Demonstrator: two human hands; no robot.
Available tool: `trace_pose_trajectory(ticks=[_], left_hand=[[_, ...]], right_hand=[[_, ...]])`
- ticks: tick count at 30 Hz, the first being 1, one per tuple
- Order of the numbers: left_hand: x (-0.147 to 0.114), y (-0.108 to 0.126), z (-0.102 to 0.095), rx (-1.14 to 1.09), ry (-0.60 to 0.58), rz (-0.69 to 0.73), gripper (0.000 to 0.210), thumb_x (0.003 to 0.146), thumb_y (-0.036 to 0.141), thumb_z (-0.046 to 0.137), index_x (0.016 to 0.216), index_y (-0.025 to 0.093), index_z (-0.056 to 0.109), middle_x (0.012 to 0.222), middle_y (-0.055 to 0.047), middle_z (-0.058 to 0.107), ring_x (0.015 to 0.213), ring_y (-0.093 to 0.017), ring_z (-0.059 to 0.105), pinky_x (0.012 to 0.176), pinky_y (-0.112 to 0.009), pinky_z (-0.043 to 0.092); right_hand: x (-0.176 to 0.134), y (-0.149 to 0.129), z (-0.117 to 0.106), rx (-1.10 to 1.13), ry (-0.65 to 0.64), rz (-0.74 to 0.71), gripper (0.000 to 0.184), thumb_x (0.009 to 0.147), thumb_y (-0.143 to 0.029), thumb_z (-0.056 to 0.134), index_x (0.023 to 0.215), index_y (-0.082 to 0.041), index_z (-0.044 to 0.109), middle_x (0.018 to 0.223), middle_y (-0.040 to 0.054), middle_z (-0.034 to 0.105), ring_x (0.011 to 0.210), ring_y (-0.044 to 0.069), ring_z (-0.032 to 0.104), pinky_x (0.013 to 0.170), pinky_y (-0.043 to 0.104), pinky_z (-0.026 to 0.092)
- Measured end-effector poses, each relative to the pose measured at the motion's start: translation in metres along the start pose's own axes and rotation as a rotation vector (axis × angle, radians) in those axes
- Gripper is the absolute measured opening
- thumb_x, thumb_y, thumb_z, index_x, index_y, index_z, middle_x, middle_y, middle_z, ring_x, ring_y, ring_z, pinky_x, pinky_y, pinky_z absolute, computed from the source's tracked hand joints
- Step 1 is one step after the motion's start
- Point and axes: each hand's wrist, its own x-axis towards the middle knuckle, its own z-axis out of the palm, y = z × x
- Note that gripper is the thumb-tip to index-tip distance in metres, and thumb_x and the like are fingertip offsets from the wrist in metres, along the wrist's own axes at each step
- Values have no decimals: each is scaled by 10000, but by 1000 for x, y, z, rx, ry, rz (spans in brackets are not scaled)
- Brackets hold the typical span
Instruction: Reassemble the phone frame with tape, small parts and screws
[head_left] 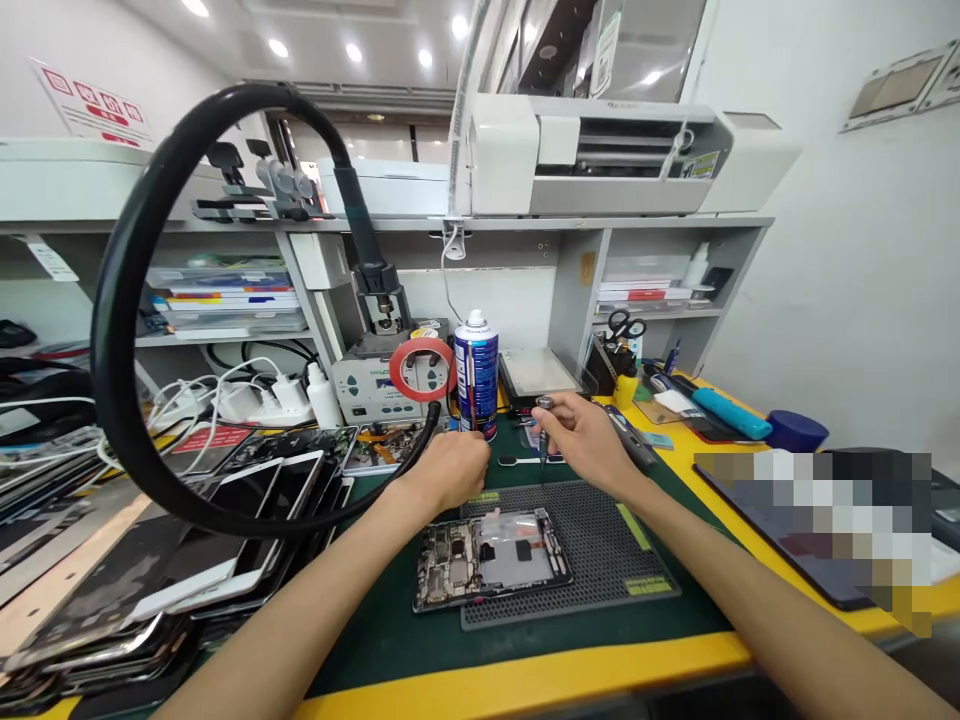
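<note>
My right hand [589, 435] grips a slim screwdriver [544, 452] upright, its tip pointing down over the far part of a grey textured mat [600, 560]. My left hand [456, 465] is closed, in front of a blue spray can [476, 375]; whatever its curled fingers hold is hidden. Nearer to me, an opened device [491, 562], a phone or small tablet, lies partly on the mat with its circuit board bared. Neither hand touches it. A white-ended tool [519, 461] lies flat between my hands.
A thick black hose [105, 300] loops across the left side, near my left forearm. Stacked device panels [225, 540] fill the left of the bench. A hot-air station [367, 385] bearing red tape [397, 375] stands behind. A dark tablet [765, 530] lies at right.
</note>
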Motion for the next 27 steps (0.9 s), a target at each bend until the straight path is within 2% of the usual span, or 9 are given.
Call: trace_pose_trajectory(ticks=[5,10,12,14,17,19,21,25,27], left_hand=[[13,9,-4,3,-77,-10,305,936,341,614,1169,144,623,1192,-107,637,1037,-229,637,896,-443,536],[24,9,-6,-170,-75,-51,307,929,344,623,1166,147,621,1183,-101,635,1022,-225,637,874,-431,543],[20,4,-7,-298,-34,-69,253,924,342,629,1084,146,636,1081,-72,654,930,-195,644,807,-390,552],[11,-2,-8,-466,19,-83,170,904,310,638,940,143,628,891,-25,646,753,-148,621,685,-314,535],[-4,-8,-7,-774,61,-117,92,864,231,586,807,172,546,630,37,549,490,-88,496,473,-222,404],[-11,-7,-5,-973,46,-150,68,842,211,544,785,184,520,524,58,490,408,-75,423,400,-202,317],[-15,-5,-2,-1152,10,-173,71,831,217,539,771,179,527,488,61,476,379,-68,391,373,-194,292],[-17,-1,2,-1443,-98,-153,159,837,294,631,784,154,577,611,20,573,401,-51,438,359,-184,337],[-17,-2,4,-1552,-147,-139,198,833,322,675,793,146,594,695,3,601,423,-46,465,345,-175,344]], right_hand=[[0,3,-1,-17,1,8,275,912,-462,566,969,-196,603,761,39,708,541,156,598,498,265,476],[1,-1,-6,-59,-35,15,230,897,-410,577,971,-193,601,777,50,716,597,176,619,529,277,463],[2,-4,-10,-81,-57,14,196,857,-383,630,898,-193,602,726,38,699,608,183,617,537,283,453],[2,-5,-14,-89,-85,18,189,817,-360,678,792,-198,583,655,17,661,599,185,611,528,285,450],[2,-3,-20,-58,-154,54,207,793,-338,713,744,-197,568,624,5,641,553,181,618,499,300,502],[2,-2,-23,-15,-193,93,201,795,-330,728,798,-189,585,669,24,677,570,196,659,506,329,566],[2,-5,-23,37,-200,122,225,817,-327,725,926,-179,595,758,53,720,633,220,709,563,370,626],[-3,-20,-16,161,-130,162,514,884,-337,678,1320,-179,455,952,92,743,692,222,753,703,433,677],[-6,-27,-11,267,-50,168,645,861,-334,715,1402,-179,400,969,93,736,747,237,759,718,442,687]])
